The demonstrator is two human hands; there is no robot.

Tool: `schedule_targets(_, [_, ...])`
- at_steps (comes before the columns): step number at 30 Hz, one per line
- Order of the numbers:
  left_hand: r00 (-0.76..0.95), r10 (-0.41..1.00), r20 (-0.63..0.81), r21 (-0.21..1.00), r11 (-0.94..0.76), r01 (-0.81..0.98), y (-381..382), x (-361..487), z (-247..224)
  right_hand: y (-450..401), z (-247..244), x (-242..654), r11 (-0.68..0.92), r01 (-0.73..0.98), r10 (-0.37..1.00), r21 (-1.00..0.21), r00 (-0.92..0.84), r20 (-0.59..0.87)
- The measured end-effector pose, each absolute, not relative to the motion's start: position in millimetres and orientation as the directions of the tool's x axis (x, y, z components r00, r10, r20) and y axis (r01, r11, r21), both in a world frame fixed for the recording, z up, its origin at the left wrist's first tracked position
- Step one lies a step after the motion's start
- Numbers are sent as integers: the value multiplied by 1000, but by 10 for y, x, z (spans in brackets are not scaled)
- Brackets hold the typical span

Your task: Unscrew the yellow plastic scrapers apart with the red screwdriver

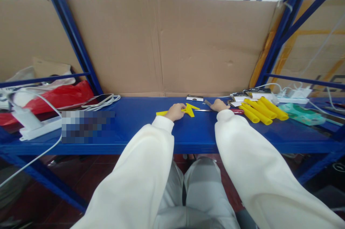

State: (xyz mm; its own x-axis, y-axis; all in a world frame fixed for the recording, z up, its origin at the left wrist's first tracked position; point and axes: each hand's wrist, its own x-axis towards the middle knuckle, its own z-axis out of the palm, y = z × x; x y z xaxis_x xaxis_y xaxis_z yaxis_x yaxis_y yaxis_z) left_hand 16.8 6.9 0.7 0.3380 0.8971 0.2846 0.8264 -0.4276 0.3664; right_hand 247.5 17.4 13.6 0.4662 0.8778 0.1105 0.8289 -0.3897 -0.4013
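Left of the loose group of yellow cylindrical tubes (260, 110), on the blue metal surface (134, 117), sits a yellow, flat, pronged piece (191, 109), the left hand's (175, 112) grip closed around its middle. Nearer the tubes, the right hand (219, 105) grips a small grey strip (207, 103). Piece, strip and tubes are separate; completeness cannot be determined. The piece appears smooth, its prongs spread.

Your blue bench (194, 135) carries yellow tubes (258, 111) — just left of them lies a red-handled tool (237, 111), just right a green packet (302, 114). Well left of the tubes, you have a phone (98, 100) — and a white power strip (40, 129).
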Motion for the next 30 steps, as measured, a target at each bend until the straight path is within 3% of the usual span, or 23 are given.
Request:
schedule_targets(8, [353, 891, 285, 351, -440, 827, 50, 170, 20, 172, 210, 2460, -286, 833, 841, -473, 455, 293])
schedule_targets(16, [316, 897, 310, 330, -414, 849, 18, 166, 47, 118, 233, 2109, 189, 725, 933, -662, 77, 351])
schedule_targets(21, [317, 867, 383, 337, -451, 826, 59, 169, 12, 8, 242, 1990, 133, 592, 987, -795, -5, 161])
schedule_targets(30, [311, 854, 417, 325, -459, 827, 108, 153, -7, -29, 240, 2004, 71, 578, 997, -813, -41, 58])
